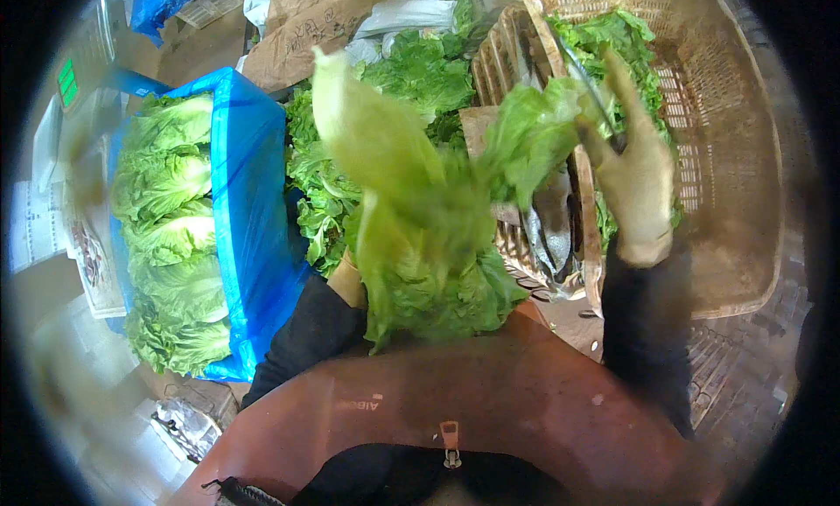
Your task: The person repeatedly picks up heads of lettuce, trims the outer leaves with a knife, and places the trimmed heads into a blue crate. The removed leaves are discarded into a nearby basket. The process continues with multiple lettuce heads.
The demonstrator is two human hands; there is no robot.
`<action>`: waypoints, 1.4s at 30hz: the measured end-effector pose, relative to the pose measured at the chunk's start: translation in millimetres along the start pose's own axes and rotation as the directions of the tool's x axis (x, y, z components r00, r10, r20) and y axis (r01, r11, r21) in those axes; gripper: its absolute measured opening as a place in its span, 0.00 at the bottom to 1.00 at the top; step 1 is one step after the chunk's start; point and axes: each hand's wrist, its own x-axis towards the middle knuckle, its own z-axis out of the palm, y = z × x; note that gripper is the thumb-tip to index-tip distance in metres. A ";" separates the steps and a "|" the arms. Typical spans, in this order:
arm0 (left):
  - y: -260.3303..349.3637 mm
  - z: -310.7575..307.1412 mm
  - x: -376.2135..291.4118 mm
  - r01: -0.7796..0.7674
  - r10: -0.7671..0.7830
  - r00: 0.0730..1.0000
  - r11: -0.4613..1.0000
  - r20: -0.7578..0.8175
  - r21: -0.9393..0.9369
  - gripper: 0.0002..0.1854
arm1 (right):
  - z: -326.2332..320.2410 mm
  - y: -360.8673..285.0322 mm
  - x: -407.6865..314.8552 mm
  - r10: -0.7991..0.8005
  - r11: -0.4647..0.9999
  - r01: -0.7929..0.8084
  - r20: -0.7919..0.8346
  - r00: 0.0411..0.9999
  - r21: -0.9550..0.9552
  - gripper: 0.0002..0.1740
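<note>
A blurred head of lettuce (pixel 426 257) is held up in front of my apron, with loose leaves rising from it. My left hand (pixel 348 280) supports it from the left; only the wrist area shows, and the fingers are hidden behind the leaves. My right hand (pixel 633 178) is above the near rim of a plastic basket, with thumb and index finger spread. A knife (pixel 587 79) lies in its grip, blade pointing up and away, handle hidden in the palm. Beside the thumb is a loose lettuce leaf (pixel 535 138); whether the thumb touches it I cannot tell.
At left, a blue-lined crate (pixel 252 178) holds rows of lettuce heads (pixel 174 237). More lettuce (pixel 420 70) is piled ahead, below brown paper sacking (pixel 308 34). The large basket (pixel 728 198) at right contains leaves (pixel 610 34). A ribbed brown crate (pixel 505 66) stands beside it.
</note>
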 end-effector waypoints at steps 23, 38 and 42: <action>32.7 93.8 -8.4 0.148 0.198 0.870 0.769 -0.452 0.622 0.45 | 70.7 -16.3 -39.5 0.179 0.279 -0.814 0.805 0.566 0.510 0.28; 72.1 64.2 10.2 -0.235 0.280 0.951 0.931 -0.131 0.279 0.57 | 66.2 -35.2 -9.9 0.139 0.566 -0.489 0.508 0.850 0.664 0.31; 81.7 66.0 20.5 -0.408 0.514 0.853 0.547 0.091 0.731 0.57 | 82.2 -65.1 11.1 -0.047 0.823 -0.174 0.370 0.928 0.541 0.41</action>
